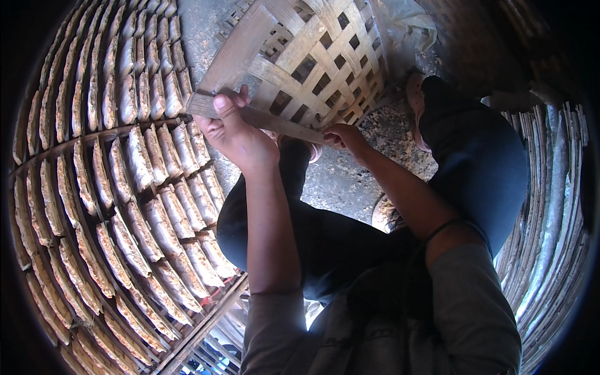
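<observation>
A woven basket [325, 59] of flat bamboo-like strips, with square gaps in its weave, is tilted before me at the top middle. A wooden bar [275, 122] runs along its near edge, joined at the left corner to a wider board [240, 47]. My left hand [234, 128] is closed around the bar near that corner, thumb on top. At the bar's right end, my right hand [347, 137] pinches it between curled fingers and thumb. Both forearms come up from below, over my dark trousers.
Rows of pale slabs with rough brown edges [144, 156] stand on a wooden rack [200, 322] close on the left. Thin upright slats [544, 200] are stacked at the right. Crumbs litter the grey floor [340, 187]. Clear plastic sheeting [409, 28] lies behind the basket.
</observation>
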A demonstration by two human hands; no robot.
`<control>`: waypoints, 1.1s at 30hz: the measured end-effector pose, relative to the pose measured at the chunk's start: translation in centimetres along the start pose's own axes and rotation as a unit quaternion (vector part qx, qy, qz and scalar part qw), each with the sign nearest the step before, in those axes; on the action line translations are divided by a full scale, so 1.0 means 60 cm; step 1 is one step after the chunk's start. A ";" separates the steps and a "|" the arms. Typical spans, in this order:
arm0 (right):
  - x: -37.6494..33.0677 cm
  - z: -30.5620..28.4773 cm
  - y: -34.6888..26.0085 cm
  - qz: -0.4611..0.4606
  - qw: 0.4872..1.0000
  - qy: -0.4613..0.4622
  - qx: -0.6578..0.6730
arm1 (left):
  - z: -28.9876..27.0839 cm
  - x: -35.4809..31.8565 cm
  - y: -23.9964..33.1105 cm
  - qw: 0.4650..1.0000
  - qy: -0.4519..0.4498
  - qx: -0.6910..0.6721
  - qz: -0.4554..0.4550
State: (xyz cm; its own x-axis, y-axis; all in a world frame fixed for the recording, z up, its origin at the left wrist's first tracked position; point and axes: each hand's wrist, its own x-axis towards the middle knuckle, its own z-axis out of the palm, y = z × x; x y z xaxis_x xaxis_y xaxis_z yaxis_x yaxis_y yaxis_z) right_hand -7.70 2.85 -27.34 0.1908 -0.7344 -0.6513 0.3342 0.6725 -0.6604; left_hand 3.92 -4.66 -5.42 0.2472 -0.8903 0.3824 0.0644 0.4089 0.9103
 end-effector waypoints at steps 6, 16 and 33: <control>0.013 -0.007 0.007 -0.071 0.996 -0.022 -0.044 | 0.027 0.000 0.001 1.000 -0.012 -0.014 -0.001; 0.002 -0.012 -0.064 0.063 0.993 -0.059 -0.079 | 0.022 -0.008 0.003 1.000 -0.012 -0.019 -0.004; 0.025 0.018 -0.043 0.045 0.998 0.034 0.029 | 0.031 -0.021 0.011 1.000 0.004 0.001 -0.008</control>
State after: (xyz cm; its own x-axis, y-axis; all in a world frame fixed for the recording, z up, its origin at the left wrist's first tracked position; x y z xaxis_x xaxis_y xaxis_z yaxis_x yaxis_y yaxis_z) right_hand -7.26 -0.07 -26.21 0.1597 -0.6619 -0.7324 0.3712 0.7277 -0.5767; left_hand 1.83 -3.66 -5.02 0.2534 -0.8949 0.3675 0.0662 0.3950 0.9163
